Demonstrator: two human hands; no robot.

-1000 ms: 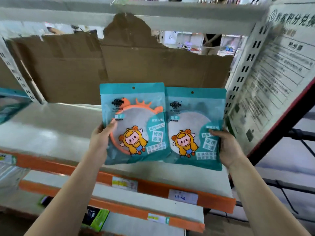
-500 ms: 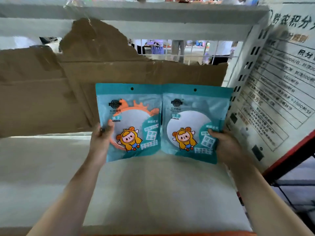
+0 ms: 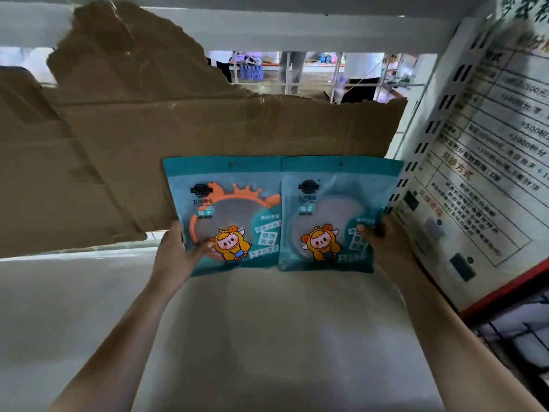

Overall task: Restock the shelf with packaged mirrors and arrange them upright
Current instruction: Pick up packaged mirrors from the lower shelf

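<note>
Head view, looking into the shelf bay.

Items: two teal packaged mirrors, both upright, fronts facing the camera, hang-holes at the top.
- Left package (image 3: 228,212): round mirror with an orange crown-shaped frame shows through the clear window; cartoon figure printed at lower centre.
- Right package (image 3: 332,209): pale round mirror behind the window, same cartoon figure.
- Inner edges meet down the middle and the top edges are level.

Position: both stand at the back of the white shelf (image 3: 267,337), toward its right end, in front of the torn brown cardboard (image 3: 142,138) that lines the rear. The right package sits just beside the perforated upright (image 3: 430,129). Bottom edges lie at shelf level; whether they rest on the board or hang just above it is not clear from this angle.

Hands:
- Left hand (image 3: 175,257): grip pinching the lower left edge of the left package, thumb across the front near the orange rim, fingers behind.
- Right hand (image 3: 386,248): grip pinching the lower right edge of the right package, thumb on the front, fingers hidden behind.

Surroundings: a printed notice sheet (image 3: 481,179) with a red lower border hangs on the right side. The upper shelf (image 3: 297,28) runs across the top. Above the cardboard's torn edge, a blurred aisle shows.
</note>
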